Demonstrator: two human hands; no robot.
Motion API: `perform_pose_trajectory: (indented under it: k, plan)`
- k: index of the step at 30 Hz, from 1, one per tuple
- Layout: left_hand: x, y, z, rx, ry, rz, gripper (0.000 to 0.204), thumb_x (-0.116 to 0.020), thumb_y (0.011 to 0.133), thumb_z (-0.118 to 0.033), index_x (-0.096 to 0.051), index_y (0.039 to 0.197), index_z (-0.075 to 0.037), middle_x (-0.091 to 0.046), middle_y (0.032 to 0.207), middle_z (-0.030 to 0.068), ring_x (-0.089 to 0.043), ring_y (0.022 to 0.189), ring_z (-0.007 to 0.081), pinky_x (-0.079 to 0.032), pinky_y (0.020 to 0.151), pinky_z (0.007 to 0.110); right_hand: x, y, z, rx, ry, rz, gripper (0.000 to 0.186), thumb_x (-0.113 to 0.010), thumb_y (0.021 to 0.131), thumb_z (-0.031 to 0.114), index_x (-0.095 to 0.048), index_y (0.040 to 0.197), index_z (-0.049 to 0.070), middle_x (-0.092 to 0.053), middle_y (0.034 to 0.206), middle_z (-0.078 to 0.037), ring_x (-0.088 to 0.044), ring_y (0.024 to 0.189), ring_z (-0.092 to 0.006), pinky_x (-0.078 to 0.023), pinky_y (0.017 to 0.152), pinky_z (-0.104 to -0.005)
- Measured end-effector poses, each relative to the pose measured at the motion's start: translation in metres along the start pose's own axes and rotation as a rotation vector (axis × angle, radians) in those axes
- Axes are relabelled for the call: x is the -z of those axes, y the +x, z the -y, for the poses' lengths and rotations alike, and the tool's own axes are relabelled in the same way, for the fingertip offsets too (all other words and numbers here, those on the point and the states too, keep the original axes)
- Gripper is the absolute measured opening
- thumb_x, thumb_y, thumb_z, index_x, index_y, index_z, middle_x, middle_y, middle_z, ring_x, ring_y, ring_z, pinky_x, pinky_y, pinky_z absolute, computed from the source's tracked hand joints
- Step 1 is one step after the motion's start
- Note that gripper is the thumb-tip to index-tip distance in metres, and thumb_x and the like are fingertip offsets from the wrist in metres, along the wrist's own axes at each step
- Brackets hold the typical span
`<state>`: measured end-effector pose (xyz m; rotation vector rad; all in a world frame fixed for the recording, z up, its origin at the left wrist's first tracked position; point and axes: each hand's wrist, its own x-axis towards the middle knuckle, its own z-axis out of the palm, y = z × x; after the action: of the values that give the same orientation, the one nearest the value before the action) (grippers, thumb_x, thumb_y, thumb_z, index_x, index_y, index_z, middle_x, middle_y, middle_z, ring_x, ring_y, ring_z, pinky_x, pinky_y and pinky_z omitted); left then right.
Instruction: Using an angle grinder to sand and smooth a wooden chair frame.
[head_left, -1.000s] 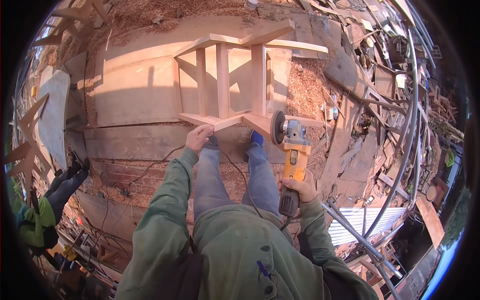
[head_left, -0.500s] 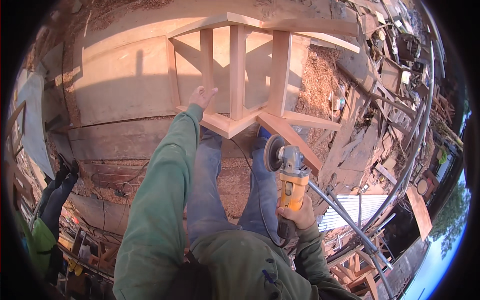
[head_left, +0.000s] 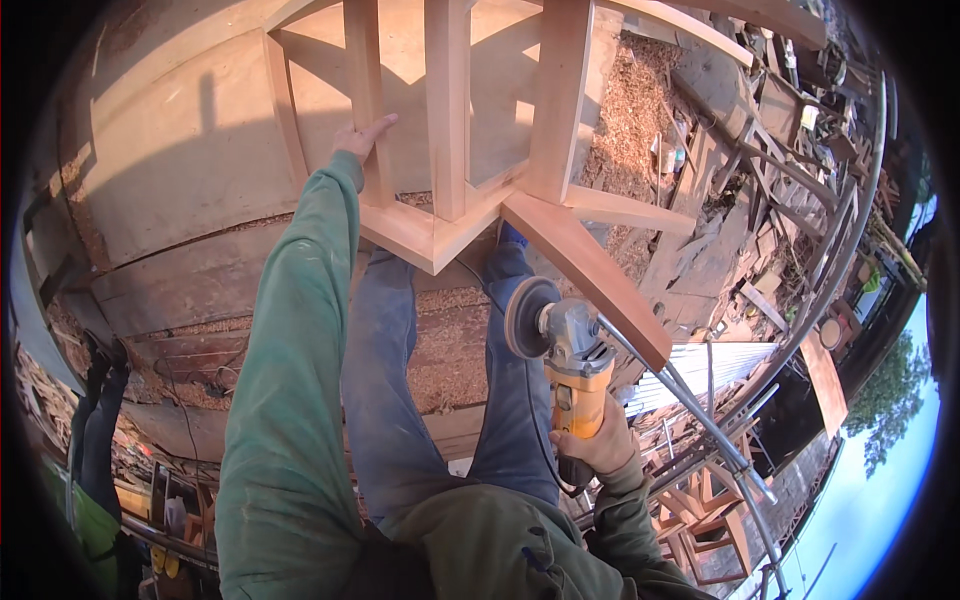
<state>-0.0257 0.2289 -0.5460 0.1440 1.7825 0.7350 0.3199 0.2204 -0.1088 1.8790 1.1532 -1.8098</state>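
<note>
A pale wooden chair frame (head_left: 447, 110) stands tilted before my legs, with several upright slats between its rails and a darker leg (head_left: 590, 270) reaching toward the right. My left hand (head_left: 362, 138) is on one upright slat, thumb laid across its face; the other fingers are partly hidden and seem curled round it. In my right hand (head_left: 603, 445) is a yellow and grey angle grinder (head_left: 580, 385), gripped by its body. The grinder's round disc (head_left: 527, 318) points up and left, beside the darker leg and apart from it. Its dark cord loops past my thigh.
Boards (head_left: 190, 285) and wood shavings (head_left: 630, 120) cover the ground. Scrap timber lies heaped at right, near metal pipes (head_left: 720, 445) and a corrugated sheet (head_left: 700, 375). More wooden frames (head_left: 715, 535) stand at lower right. Another person's dark-clothed legs (head_left: 95, 420) show at far left.
The chair frame looks larger and closer, shifted up in view. My left hand has gone from spread fingers near the slat to holding it. The grinder sits slightly lower, and the view has shifted.
</note>
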Motion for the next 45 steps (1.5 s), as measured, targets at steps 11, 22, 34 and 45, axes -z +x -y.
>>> perform_pose_trajectory:
  k: [11,22,34,45]
  plan:
    - [-0.002,-0.019,-0.023,-0.018,-0.43,0.132,0.027,-0.083,0.066,-0.022,-0.066,0.078,-0.005,-0.062,0.069,0.0045,-0.059,0.06,0.0153,-0.048,0.056,0.03,-0.012,-0.011,-0.009,0.04,-0.083,-0.006,0.048,-0.08,0.066,0.026,-0.058,0.102,0.003,-0.066,0.083,-0.002,-0.062,0.073,-0.0118,-0.05,0.07,-0.0274]
    - [0.086,-0.1,-0.14,-0.121,-0.047,-0.031,0.032,-0.084,0.065,-0.028,-0.064,0.074,-0.005,-0.058,0.068,0.0024,-0.055,0.056,0.0132,-0.045,0.053,0.029,0.035,-0.038,-0.016,0.215,-0.147,0.022,0.045,-0.079,0.067,0.025,-0.059,0.099,0.001,-0.066,0.084,-0.004,-0.063,0.074,-0.013,-0.051,0.07,-0.0283]
    - [0.006,-0.151,-0.164,-0.158,0.277,-0.163,0.044,-0.084,0.067,-0.038,-0.062,0.079,-0.002,-0.06,0.069,0.0049,-0.057,0.055,0.014,-0.05,0.053,0.028,0.107,-0.013,-0.045,0.169,-0.123,-0.001,0.047,-0.077,0.067,0.013,-0.056,0.107,-0.002,-0.067,0.086,-0.008,-0.065,0.073,-0.0153,-0.053,0.072,-0.03]
    - [0.009,-0.154,-0.185,-0.135,0.211,-0.122,0.033,-0.081,0.072,-0.026,-0.058,0.075,-0.003,-0.055,0.061,0.0052,-0.055,0.051,0.0149,-0.05,0.047,0.031,0.083,-0.004,-0.101,0.447,-0.088,-0.29,0.053,-0.079,0.07,0.018,-0.056,0.113,-0.001,-0.069,0.089,-0.012,-0.068,0.078,-0.0201,-0.053,0.072,-0.0324]
